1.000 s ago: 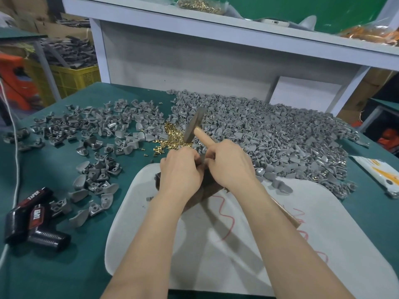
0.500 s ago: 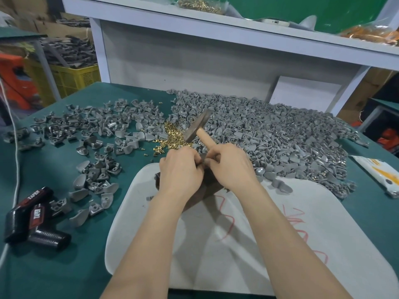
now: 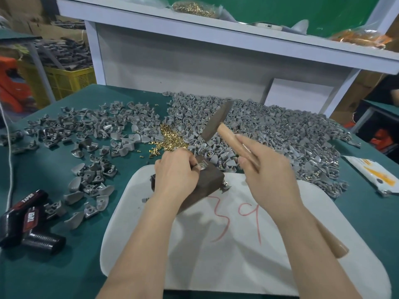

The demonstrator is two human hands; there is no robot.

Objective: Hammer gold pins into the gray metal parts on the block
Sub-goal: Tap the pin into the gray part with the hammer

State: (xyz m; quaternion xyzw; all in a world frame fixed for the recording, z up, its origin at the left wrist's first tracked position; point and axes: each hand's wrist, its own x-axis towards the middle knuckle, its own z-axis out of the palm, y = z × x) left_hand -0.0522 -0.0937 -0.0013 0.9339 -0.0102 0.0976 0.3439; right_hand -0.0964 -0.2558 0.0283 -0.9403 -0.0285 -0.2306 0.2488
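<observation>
- Now, ref: clock dirs taken from block, 12 = away from person.
- Dark block sits on far-L corner of white pad; pad lies on green table.
- L hand: over block's top, fingers curled, thumb + fingertips pinching gray part down at block's far end. Pin in it: too small to tell.
- R hand: at 3 o'clock, clenched round wooden handle of hammer. Head tilted, up in air at 1 o'clock, well apart from block & part. Handle butt shows beneath R forearm.
- Loose gold pins: pile on table at 11 o'clock, just beyond L hand.
- Big heap of gray parts: 12 to 3 o'clock, reaches pad's far edge.
- Thinner scattered gray parts: 9 to 11 o'clock.
- Small round-knobbed metal bit on pad, just beside block's R corner.
- Red scrawl on pad at 5 o'clock, reads like "39".
- Black tool marked TAPER: 8 o'clock, near table's L edge.
- White packet: far out at 3 o'clock.
- Shelf at 12 o'clock; clear bag of gold-coloured bits on it.
</observation>
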